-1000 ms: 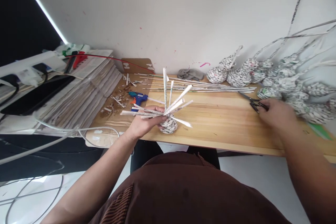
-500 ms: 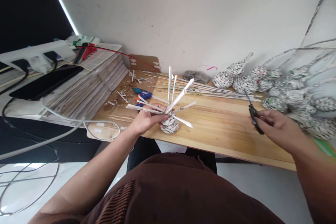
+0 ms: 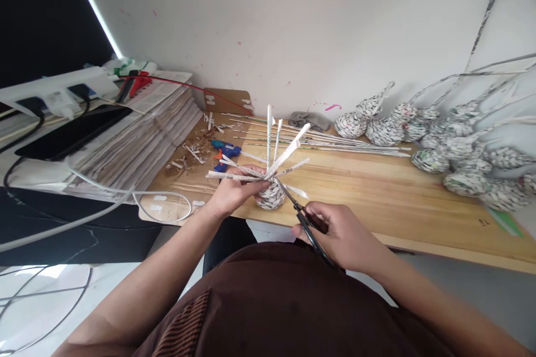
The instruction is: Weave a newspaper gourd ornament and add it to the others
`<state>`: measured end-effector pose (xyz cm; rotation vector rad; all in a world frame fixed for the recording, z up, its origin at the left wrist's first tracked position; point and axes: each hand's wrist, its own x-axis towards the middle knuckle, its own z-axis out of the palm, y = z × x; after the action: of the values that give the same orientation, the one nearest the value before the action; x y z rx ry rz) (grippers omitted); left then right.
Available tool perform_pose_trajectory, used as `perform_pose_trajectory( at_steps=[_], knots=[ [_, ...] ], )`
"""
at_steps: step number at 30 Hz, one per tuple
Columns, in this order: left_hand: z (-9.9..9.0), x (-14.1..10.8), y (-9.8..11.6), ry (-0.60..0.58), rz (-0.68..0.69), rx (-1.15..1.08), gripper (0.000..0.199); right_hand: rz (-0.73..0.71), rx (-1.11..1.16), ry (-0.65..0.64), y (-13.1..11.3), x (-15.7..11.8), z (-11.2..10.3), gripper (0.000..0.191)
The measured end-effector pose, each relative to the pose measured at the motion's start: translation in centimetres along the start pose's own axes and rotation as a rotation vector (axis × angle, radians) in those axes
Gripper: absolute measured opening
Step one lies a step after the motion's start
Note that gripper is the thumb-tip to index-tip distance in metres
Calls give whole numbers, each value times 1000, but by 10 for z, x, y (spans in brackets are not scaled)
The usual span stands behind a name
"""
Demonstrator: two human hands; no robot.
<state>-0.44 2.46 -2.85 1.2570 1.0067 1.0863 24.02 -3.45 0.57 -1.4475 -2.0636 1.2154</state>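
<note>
A small woven paper ball (image 3: 270,196) with several white paper tubes (image 3: 288,150) fanning out of its top is pinched in my left hand (image 3: 238,189), near the table's front edge. My right hand (image 3: 341,234) is closed on black-handled scissors (image 3: 307,226), whose tips reach the base of the tubes on the ball's right side. Whether the blades are round a tube is too small to tell.
Several woven paper shapes (image 3: 385,131) with long stems stand at the right by the wall. Thin paper tubes (image 3: 335,142) lie behind the ball. A blue glue gun (image 3: 227,150), paper scraps and a newspaper stack (image 3: 167,122) are at the left.
My right hand has brought the scissors left from the right part of the table to the woven ball. My left hand holds the ball in nearly the same place.
</note>
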Motion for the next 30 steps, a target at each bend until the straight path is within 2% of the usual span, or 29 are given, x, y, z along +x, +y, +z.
perform_pose_trajectory(
  at_steps=[6, 12, 14, 16, 19, 22, 24, 28, 30],
  knots=[
    [0, 1, 1, -7, 5, 9, 31, -78, -355, 148, 6, 10, -2, 39],
    [0, 2, 2, -24, 7, 36, 32, -89, -457, 161, 0, 14, -5, 41],
    [-1, 1, 2, -36, 8, 32, 33, -78, -374, 133, 1, 16, -7, 43],
    [-3, 1, 1, -49, 8, 28, 34, -33, -191, 52, 4, 18, -8, 45],
    [-5, 1, -1, -68, 3, 17, 34, 88, 163, -116, 9, 21, -7, 48],
    [-6, 2, -3, -88, 5, 9, 31, 203, 381, -193, 11, 23, -3, 50],
    [-6, 3, -4, -84, 10, 7, 30, 217, 453, -210, 11, 23, 0, 55],
    [-6, 2, -5, -69, 3, -14, 30, 137, 494, -230, 15, 19, 1, 59],
    [-5, 0, -4, -68, 0, -12, 33, 97, 344, -121, 20, 16, -6, 50]
  ],
)
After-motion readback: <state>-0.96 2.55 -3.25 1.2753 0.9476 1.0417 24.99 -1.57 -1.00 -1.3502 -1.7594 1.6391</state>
